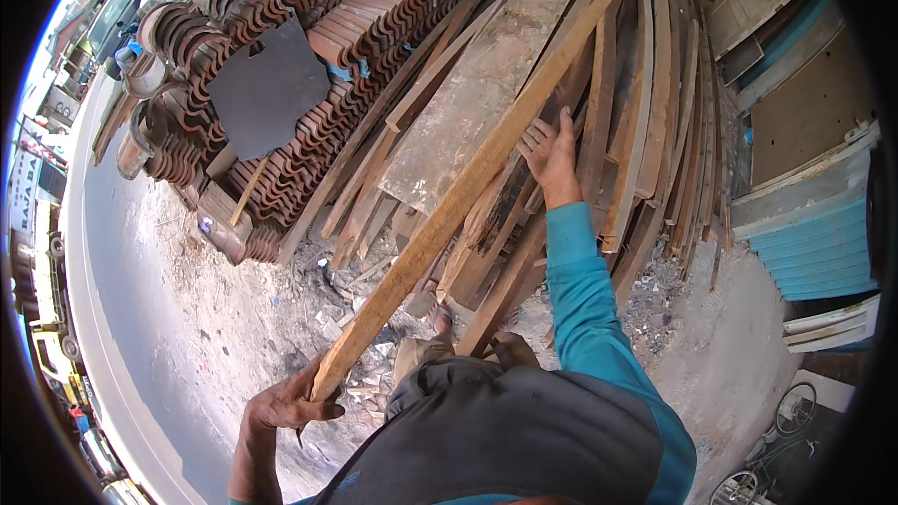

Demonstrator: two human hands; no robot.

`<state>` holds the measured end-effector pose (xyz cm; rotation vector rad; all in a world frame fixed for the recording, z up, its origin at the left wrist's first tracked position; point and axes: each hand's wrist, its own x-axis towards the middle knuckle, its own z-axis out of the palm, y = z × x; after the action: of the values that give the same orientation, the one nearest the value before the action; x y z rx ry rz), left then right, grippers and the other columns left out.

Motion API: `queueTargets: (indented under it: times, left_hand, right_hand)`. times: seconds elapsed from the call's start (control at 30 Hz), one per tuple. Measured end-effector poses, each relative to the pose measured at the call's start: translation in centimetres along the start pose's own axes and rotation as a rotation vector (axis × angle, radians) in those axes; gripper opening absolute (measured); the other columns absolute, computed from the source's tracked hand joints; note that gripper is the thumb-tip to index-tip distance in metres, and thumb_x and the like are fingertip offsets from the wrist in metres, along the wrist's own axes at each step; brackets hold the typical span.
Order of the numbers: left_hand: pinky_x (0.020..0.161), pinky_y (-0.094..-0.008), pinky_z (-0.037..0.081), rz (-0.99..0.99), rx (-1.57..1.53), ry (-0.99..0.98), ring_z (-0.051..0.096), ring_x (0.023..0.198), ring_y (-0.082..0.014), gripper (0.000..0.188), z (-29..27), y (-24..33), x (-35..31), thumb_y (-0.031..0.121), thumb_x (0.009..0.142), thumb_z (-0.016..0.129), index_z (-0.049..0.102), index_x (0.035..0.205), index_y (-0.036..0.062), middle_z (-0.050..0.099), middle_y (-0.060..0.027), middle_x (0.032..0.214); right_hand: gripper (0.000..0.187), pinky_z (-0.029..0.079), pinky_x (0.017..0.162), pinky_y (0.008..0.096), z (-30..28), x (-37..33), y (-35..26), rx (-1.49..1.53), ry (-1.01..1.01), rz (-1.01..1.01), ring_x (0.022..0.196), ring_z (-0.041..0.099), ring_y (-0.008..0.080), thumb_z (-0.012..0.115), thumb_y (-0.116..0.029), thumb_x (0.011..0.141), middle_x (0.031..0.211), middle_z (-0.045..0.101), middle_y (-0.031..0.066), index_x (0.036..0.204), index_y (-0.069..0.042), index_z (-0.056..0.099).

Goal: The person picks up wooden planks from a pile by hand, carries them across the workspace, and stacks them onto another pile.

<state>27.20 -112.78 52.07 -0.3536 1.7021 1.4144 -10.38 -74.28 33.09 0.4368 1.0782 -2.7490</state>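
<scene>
A long sawn wooden beam (449,215) slants across the view, from low on the left up to the pile of timber. My left hand (292,399) is closed around its near end. Farther up, my right hand (552,154) lies at the beam's right edge, fingers stretched out and thumb raised. Those fingertips meet or nearly meet the wood; I cannot tell whether they bear any weight. Beneath and beyond the beam lies a stack of weathered timber (645,84), with a wide stained board (491,75) on its left side.
Stacked clay roof tiles (281,164) stand left of the timber, with a dark flat sheet (267,89) on top. Rubble litters the ground around my feet. A road (140,318) with vehicles runs along the left. Old door panels (804,112) and a bicycle wheel (795,409) are on the right.
</scene>
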Motion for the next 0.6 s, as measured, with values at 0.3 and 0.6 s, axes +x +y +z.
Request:
queueTargets:
  times: [0.3, 0.6]
  left_hand:
    - [0.087, -0.0336, 0.050, -0.148, 0.201, 0.274, 0.063, 0.095, -0.0214, 0.084, 2.6, -12.0, -3.1, 0.016, 0.066, 0.079, 0.045, 0.143, 0.0101, 0.065, -0.0110, 0.110]
    - [0.087, -0.0428, 0.054, -0.020, 0.325, 0.627, 0.065, 0.102, -0.0404, 0.058, 3.7, -32.3, -1.4, 0.013, 0.078, 0.067, 0.051, 0.133, 0.0035, 0.066, -0.0221, 0.112]
  right_hand:
    - [0.084, 0.055, 0.071, 0.0344, -0.4, -5.0, 7.7, 0.339, -0.170, 0.053, 0.077, 0.059, 0.0222, 0.032, -0.081, 0.089, 0.089, 0.058, 0.0111, 0.106, -0.002, 0.053]
    - [0.076, 0.050, 0.055, 0.0340, 7.9, -12.6, 16.3, 0.056, 0.100, 0.154, 0.058, 0.056, 0.0215, 0.030, -0.081, 0.088, 0.067, 0.054, 0.0058, 0.087, -0.009, 0.054]
